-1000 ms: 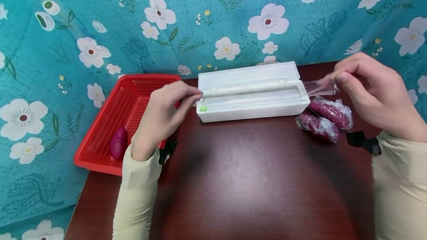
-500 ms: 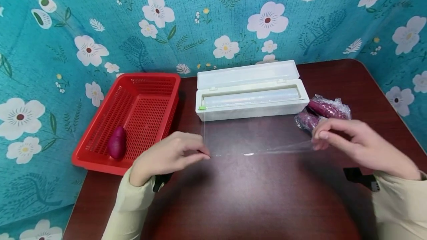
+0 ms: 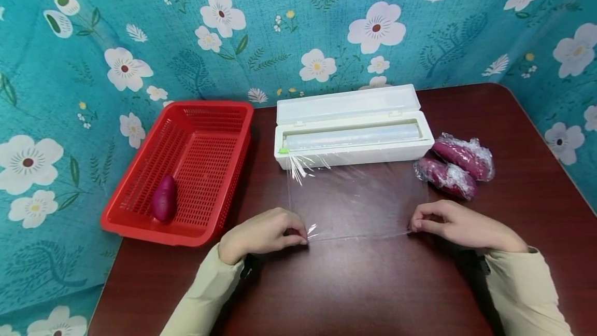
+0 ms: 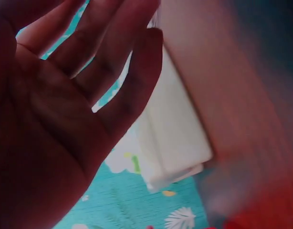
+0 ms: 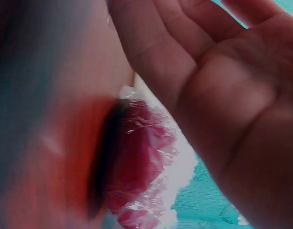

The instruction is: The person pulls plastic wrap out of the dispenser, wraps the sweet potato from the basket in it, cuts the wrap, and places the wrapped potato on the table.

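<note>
A sheet of cling film (image 3: 356, 204) stretches forward from the roll (image 3: 352, 138) in an open white dispenser box (image 3: 354, 157) at the back of the table. My left hand (image 3: 268, 232) pinches its near left corner between thumb and fingers. The near right corner is pinched by my right hand (image 3: 459, 226). Both hands are low over the table, with the film spread between them. In the left wrist view the palm (image 4: 56, 109) fills the left side and the box (image 4: 172, 124) shows behind it. The right wrist view shows my palm (image 5: 232, 95) beside a film-wrapped purple sweet potato (image 5: 137, 157).
Two wrapped sweet potatoes (image 3: 462, 157) lie right of the box. On the left stands a red basket (image 3: 233, 170) with one unwrapped purple sweet potato (image 3: 164, 198) inside. A green slide cutter (image 3: 284, 150) sits at the box's left end. A floral curtain (image 3: 298, 30) hangs behind.
Both hands have come from the box toward the table's front, drawing the film out from the roll. The sheet is longer now and lower over the table.
</note>
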A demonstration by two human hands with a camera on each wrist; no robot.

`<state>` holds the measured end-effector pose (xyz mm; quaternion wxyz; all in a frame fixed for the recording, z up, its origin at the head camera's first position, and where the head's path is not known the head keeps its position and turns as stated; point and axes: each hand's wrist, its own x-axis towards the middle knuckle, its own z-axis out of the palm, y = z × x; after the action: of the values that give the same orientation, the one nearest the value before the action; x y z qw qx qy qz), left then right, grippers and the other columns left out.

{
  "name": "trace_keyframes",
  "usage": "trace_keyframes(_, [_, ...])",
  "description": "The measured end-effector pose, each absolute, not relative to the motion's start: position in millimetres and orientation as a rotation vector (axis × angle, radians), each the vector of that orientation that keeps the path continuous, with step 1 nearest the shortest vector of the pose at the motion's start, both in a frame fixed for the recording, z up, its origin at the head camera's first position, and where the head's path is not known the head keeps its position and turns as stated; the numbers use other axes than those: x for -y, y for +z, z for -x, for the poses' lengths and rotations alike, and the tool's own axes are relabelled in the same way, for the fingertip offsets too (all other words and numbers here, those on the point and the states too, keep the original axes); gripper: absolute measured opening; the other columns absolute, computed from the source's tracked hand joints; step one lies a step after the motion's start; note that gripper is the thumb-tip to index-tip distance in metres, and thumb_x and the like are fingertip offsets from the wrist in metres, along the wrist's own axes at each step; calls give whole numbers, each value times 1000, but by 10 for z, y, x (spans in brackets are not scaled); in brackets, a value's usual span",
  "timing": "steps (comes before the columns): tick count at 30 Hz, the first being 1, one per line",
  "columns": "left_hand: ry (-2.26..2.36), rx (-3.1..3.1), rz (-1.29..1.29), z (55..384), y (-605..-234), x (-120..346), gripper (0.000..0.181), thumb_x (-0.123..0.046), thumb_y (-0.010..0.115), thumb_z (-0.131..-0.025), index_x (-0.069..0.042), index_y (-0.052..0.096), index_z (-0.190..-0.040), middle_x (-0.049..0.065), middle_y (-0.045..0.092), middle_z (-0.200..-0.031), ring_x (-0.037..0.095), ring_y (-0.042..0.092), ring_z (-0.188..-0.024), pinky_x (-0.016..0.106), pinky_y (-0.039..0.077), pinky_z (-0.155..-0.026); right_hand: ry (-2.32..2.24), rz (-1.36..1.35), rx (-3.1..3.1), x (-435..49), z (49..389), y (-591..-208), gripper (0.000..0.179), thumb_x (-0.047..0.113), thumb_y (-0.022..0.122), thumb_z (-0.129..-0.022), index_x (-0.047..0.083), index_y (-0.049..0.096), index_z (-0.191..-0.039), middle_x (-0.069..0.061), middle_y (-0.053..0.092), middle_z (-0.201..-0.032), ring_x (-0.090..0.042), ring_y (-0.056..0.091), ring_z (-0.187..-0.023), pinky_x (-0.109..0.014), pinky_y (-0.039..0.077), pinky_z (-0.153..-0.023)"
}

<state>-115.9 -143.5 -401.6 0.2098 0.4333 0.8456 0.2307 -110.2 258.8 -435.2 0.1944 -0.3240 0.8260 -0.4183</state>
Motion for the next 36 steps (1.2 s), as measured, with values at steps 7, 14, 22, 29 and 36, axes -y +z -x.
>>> trace_keyframes(7, [557,-2417,-1126,1137,-4237,1416,9,-22,66,-91,-18,71,-85,-11,66,-82,0,59,-79,19,49,-76,-1137,921,-2337,-2552,1124,-4471,17,10,58,-95,22,70,-91,10,69,-83,4,57,-77,-16,45,-69])
trace_keyframes(14, [397,-2494,-1116,1025,-4295,1371,17,-27,66,-91,-18,73,-78,-8,59,-79,5,56,-74,22,48,-71,-1101,828,-2305,-2639,1079,-4448,17,17,59,-96,22,74,-98,10,71,-86,4,57,-74,-18,46,-65])
trace_keyframes(22, [112,-2682,-1172,749,-4274,1287,21,-33,65,-90,-19,73,-77,-6,57,-79,10,57,-74,30,48,-68,-1115,838,-2284,-2679,956,-4439,15,17,61,-94,24,75,-93,11,68,-78,4,57,-73,-18,46,-62])
trace_keyframes(29, [-57,-2695,-1146,504,-4112,1258,27,-39,67,-87,-17,71,-71,-4,59,-81,16,60,-72,33,49,-70,-1073,836,-2260,-2675,938,-4386,14,19,62,-94,23,75,-92,14,64,-72,6,52,-68,-18,43,-58])
trace_keyframes(36, [383,-2235,-1193,617,-3845,1379,26,-38,60,-94,-22,66,-75,-19,54,-66,-9,41,-56,9,40,-55,-1038,849,-2516,-2695,1033,-4228,11,12,68,-89,19,75,-92,13,69,-79,8,53,-70,-15,45,-60])
